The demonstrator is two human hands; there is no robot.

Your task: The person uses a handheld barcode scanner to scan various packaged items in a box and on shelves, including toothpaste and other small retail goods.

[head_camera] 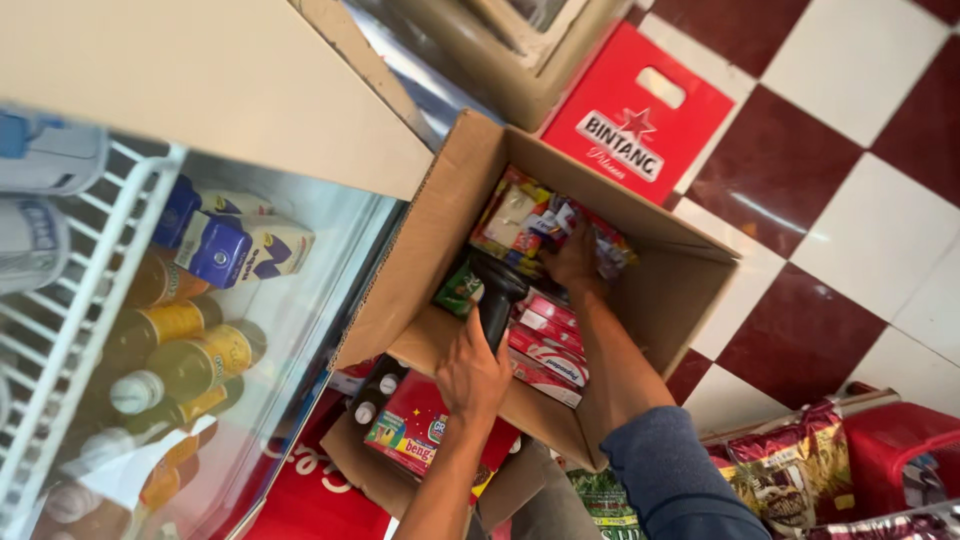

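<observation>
At the near edge, my left hand (472,375) is closed round the grip of a black handheld scanner (497,290), its head pointing down into the open brown cardboard box (420,240). Beyond it, my right hand (572,262), fingers curled on a colourful foil snack packet (603,245), rests on the packets at the box's far side; flat red cartons (545,350) lie between the two hands. I judge the step to be presenting a packet to the scanner. The next move calls for lifting it clear of its neighbours and turning its code towards the head. The box walls hem in both hands. A glass-fronted drinks cooler (300,300) crowds the left; the red-and-white tiled floor (880,230) offers room on the right.
</observation>
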